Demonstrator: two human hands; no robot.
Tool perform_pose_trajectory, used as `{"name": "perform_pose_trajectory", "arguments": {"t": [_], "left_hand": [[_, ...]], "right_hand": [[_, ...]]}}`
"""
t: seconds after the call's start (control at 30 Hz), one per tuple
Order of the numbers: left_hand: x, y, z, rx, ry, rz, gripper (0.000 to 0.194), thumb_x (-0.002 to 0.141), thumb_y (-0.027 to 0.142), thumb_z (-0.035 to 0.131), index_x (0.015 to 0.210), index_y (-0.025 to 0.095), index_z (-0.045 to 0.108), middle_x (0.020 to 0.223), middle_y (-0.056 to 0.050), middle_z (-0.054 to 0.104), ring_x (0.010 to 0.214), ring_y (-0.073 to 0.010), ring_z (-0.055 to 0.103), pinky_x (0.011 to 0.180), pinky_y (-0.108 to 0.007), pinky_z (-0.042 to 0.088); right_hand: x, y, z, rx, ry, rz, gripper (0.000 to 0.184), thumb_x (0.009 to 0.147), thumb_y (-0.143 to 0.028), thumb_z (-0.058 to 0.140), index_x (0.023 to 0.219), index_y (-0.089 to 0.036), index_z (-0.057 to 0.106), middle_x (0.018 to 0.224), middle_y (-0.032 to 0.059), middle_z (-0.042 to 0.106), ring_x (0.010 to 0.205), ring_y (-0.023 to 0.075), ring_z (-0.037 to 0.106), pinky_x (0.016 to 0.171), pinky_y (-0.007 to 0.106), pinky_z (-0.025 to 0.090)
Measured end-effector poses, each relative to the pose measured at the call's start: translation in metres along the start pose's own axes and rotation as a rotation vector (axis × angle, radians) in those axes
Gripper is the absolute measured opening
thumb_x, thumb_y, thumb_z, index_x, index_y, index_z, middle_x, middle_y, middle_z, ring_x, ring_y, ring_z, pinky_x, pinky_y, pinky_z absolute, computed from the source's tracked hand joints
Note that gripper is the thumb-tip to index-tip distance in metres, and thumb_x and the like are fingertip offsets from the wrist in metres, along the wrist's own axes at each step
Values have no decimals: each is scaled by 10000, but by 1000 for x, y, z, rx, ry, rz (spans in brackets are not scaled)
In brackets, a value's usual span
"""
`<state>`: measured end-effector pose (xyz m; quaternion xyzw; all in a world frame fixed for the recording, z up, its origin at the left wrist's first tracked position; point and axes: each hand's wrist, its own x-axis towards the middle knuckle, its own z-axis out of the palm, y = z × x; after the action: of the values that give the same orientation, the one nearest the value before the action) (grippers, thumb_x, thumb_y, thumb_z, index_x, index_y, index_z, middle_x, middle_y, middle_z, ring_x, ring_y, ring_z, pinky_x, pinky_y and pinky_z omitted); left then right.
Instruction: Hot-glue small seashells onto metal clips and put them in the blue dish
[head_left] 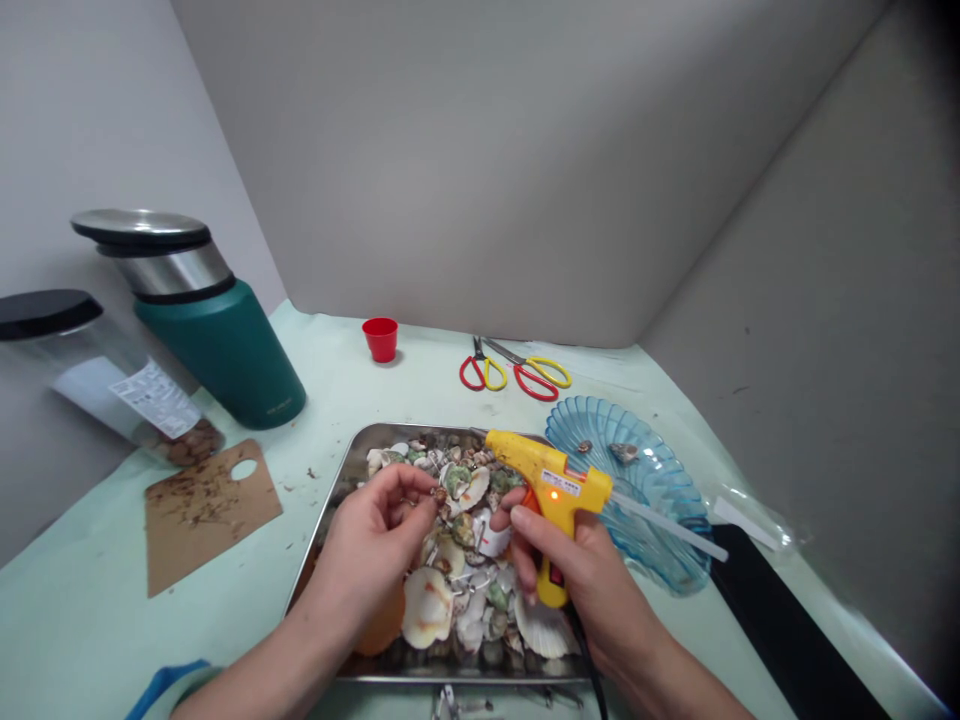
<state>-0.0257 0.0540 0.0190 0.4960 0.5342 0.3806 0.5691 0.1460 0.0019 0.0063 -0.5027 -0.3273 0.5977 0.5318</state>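
Nearest to me, at the near edge of the worktop (82, 610), lie some small metal pieces (450, 703), too blurred to name; just beyond them is the near rim of a shiny rectangular metal tray (472, 681), filled with a heap of mixed shells (472, 590); a large cream fan-shaped shell (427, 605) lies in its near part.

Over this heap are both my hands; my left hand (371, 530) pinches a tiny brown shell (439, 494) between thumb and fingers; my right hand (574, 560) is wrapped around the handle of a yellow plastic hot-glue gun (559, 475), but I cannot tell if a finger presses the trigger; the gun has an orange light glowing on its side, its nozzle points to the far side of the tray, and a whitish glue stick (667, 525) comes out of its back.

To the right of the tray stands a blue, transparent, shell-shaped plate (600, 420), with two small shells (622, 453) on it; to the left lies a brown flat board with a hole (247, 535), covered with dark crumbs.

Farther away stand a clear jar with black lid (127, 390), a green metal bottle (225, 350), two pairs of red-and-yellow-handled scissors (536, 382) and a small red cup (381, 342).
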Motion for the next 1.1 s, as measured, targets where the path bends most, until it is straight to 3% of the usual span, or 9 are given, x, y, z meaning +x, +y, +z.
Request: {"name": "perform_pose_trajectory", "arguments": {"t": [0.23,0.47,0.67,0.93,1.1], "left_hand": [[6,-4,-2,-153,-56,-120,234,675,295,664,835,170,546,509,83,493,341,-32,349,342,-151,203],[6,-5,-3,-290,-97,-166,281,689,304,687,891,171,543,431,102,431,338,-33,318,348,-147,183],[7,-4,-3,-306,-94,-216,301,668,310,698,877,146,556,369,90,442,305,-39,313,332,-147,194],[8,-4,-4,-343,-100,-227,277,658,276,731,828,138,563,540,33,608,303,-23,381,334,-142,226],[8,-7,-6,-333,-113,-243,265,685,291,724,832,111,598,741,-50,695,318,-1,396,362,-146,231]], "right_hand": [[1,0,0,5,-8,5,346,749,-422,684,919,-143,569,581,-16,590,405,53,448,406,163,379],[1,-1,0,4,-3,-2,322,762,-407,679,914,-146,570,574,-22,588,406,50,448,407,160,383],[2,1,-1,-3,-2,-11,323,770,-405,675,925,-141,573,690,16,642,413,37,448,404,155,383],[2,1,0,-3,-3,-14,322,770,-404,675,921,-138,576,595,-16,598,409,45,438,404,156,386],[2,1,-1,-5,-7,-14,321,771,-402,672,925,-139,574,652,1,623,415,43,444,402,158,385]]}}
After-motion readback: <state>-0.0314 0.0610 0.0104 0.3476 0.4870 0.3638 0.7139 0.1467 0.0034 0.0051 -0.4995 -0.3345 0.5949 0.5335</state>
